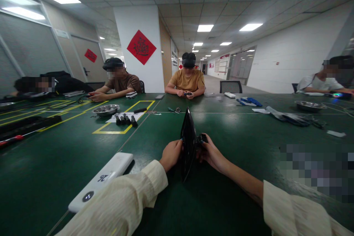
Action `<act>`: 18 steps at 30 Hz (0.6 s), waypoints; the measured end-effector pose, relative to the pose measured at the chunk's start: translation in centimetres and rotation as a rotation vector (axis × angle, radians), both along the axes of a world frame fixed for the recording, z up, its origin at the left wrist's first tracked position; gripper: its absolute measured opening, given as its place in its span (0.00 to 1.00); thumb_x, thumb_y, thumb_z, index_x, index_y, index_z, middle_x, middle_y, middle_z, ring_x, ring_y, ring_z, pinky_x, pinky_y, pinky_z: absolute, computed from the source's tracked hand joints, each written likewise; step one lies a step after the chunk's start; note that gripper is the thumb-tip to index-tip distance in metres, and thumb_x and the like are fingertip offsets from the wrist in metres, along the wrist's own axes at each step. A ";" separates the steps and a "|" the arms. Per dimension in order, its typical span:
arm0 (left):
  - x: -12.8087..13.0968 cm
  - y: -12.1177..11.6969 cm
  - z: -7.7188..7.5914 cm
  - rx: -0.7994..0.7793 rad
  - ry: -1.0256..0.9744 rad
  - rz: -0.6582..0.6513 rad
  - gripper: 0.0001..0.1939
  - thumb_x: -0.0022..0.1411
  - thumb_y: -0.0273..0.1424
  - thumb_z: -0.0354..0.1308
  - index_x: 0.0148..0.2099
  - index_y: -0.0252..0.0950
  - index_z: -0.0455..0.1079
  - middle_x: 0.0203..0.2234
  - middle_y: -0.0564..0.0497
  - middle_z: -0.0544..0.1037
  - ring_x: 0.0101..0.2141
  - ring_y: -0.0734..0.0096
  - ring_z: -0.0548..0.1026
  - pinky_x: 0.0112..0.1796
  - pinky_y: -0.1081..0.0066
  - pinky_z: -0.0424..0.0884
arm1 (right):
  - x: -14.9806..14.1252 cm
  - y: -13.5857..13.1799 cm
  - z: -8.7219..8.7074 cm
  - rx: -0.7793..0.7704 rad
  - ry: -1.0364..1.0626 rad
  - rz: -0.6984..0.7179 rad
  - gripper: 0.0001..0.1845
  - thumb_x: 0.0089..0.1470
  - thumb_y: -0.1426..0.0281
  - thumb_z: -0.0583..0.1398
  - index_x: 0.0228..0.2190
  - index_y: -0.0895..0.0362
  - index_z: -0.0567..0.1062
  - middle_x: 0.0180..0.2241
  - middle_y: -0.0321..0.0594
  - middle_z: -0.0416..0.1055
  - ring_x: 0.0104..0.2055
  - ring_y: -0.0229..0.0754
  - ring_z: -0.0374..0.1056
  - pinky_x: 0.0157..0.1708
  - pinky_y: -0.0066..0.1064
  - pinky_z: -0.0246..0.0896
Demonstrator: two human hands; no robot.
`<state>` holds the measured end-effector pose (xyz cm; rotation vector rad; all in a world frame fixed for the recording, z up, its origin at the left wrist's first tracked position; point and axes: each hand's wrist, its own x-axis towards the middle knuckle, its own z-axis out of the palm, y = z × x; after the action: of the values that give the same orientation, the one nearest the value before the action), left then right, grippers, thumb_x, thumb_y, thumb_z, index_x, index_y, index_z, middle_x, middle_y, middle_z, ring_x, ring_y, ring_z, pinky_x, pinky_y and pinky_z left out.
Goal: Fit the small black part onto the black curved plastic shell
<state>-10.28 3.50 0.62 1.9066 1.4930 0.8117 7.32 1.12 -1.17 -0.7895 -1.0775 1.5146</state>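
A thin, glossy black panel (pixel 188 145) stands on edge above the green table, seen nearly side-on, so its kind is unclear. My left hand (pixel 172 155) grips its left face near the middle, fingers partly hidden behind it. On the panel's right side is a small black ridged part (pixel 203 138). My right hand (pixel 211 153) is closed around that part, with the thumb resting on it. Beside my left forearm lies a white power-bank-like case (pixel 103 180) marked 26.
On the green table (pixel 155 140) are a metal bowl (pixel 106 110), several black cylindrical parts (pixel 126 120), a second metal bowl (pixel 310 106), gloves (pixel 287 116) and a red-handled tool (pixel 16 138). People sit around it, one directly opposite (pixel 186 79).
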 end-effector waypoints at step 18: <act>0.1 -0.1 -0.1 0.012 -0.021 0.004 0.27 0.61 0.45 0.33 0.23 0.34 0.63 0.18 0.49 0.68 0.22 0.69 0.67 0.24 0.72 0.58 | 0.0 0.1 -0.2 -0.008 0.000 0.002 0.32 0.47 0.61 0.57 0.51 0.51 0.49 0.21 0.31 0.67 0.20 0.39 0.66 0.16 0.25 0.56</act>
<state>-10.22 3.38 0.48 1.8989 1.4834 0.8418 7.34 1.20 -1.33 -0.7939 -1.0732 1.5211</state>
